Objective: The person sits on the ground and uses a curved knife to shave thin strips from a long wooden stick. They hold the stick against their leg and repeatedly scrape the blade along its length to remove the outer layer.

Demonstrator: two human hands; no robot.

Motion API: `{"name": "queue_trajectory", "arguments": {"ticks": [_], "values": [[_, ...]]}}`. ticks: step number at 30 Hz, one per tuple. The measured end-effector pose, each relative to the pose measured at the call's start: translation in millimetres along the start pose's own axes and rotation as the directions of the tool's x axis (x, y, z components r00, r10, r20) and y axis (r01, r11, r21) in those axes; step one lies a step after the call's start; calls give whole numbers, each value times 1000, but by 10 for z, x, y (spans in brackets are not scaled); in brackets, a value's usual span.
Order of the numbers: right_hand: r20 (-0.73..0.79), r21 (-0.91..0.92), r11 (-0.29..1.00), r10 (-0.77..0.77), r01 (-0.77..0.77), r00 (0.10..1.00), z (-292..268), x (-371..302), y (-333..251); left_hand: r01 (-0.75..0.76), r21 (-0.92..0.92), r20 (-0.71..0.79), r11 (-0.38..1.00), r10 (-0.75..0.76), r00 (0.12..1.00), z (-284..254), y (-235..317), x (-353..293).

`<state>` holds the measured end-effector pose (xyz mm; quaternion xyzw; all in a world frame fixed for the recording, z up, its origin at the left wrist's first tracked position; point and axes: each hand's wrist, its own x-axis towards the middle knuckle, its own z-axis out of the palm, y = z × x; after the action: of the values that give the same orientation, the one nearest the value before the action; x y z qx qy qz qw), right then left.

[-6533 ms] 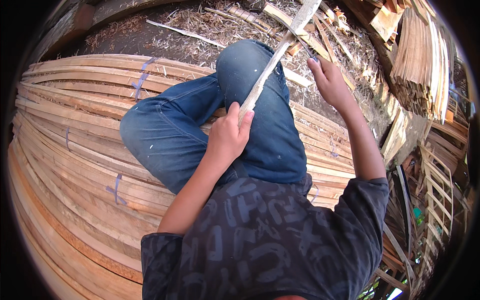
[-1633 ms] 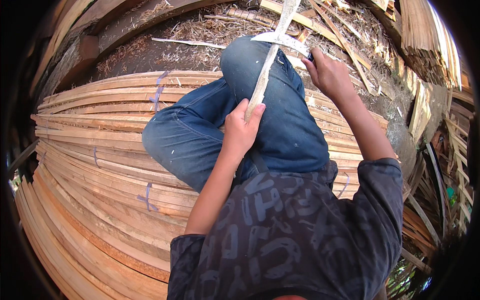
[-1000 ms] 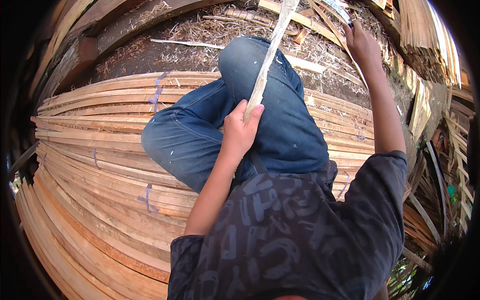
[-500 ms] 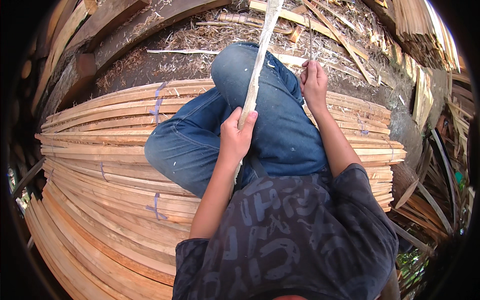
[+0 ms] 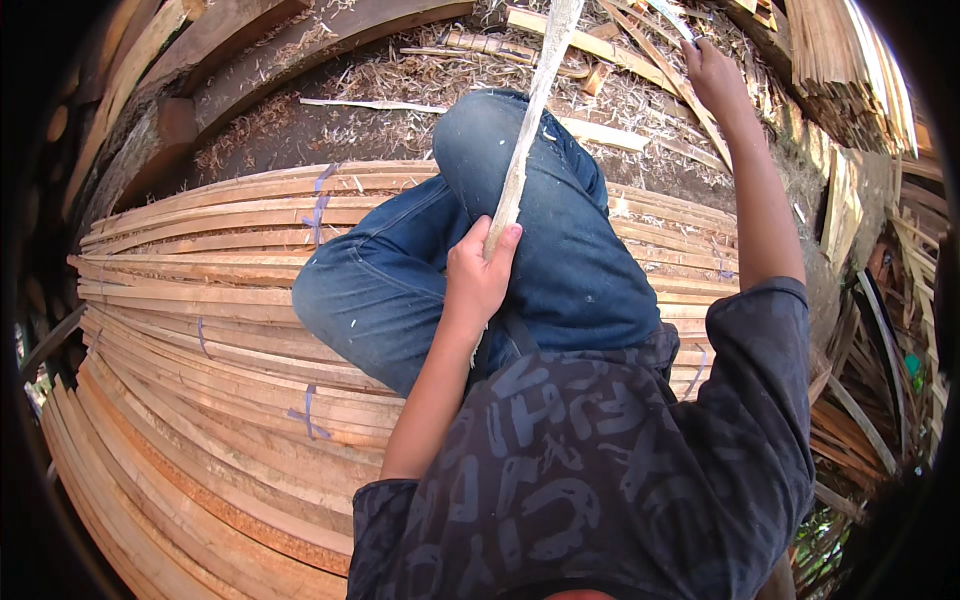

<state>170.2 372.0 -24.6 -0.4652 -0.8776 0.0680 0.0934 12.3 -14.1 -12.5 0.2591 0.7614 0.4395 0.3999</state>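
Note:
My left hand is closed round a long, pale strip of wood with rough edges. The strip slants up across my raised knee and runs out past the top of the picture. Out to the far right, my right hand grips a knife. Its narrow, shiny blade points up and left, well apart from the strip. Most of the handle is hidden in my fist.
Bundles of sawn wooden strips, bound with purple ties, lie beneath and beside my crossed legs. Shavings and offcuts cover the ground ahead. Heavy timbers stand at far left, a stack of thin slats at far right.
My right hand has swung up and to the right with the knife, its arm now stretched out. The left hand keeps its hold on the wooden strip, almost unmoved.

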Motion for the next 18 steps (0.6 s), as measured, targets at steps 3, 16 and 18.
{"name": "queue_trajectory", "arguments": {"ticks": [3,16,18], "values": [[-27,197,970,154,-146,988,-289,-160,-55,-40,-9,-10,999,40,999,-7,4,8],[71,46,873,-489,486,870,100,-645,-970,96,-58,25,994,-94,995,-34,-47,13],[55,-18,840,-540,542,840,99,-494,-889,-37,12,-19,999,37,999,5,1,60]]}}
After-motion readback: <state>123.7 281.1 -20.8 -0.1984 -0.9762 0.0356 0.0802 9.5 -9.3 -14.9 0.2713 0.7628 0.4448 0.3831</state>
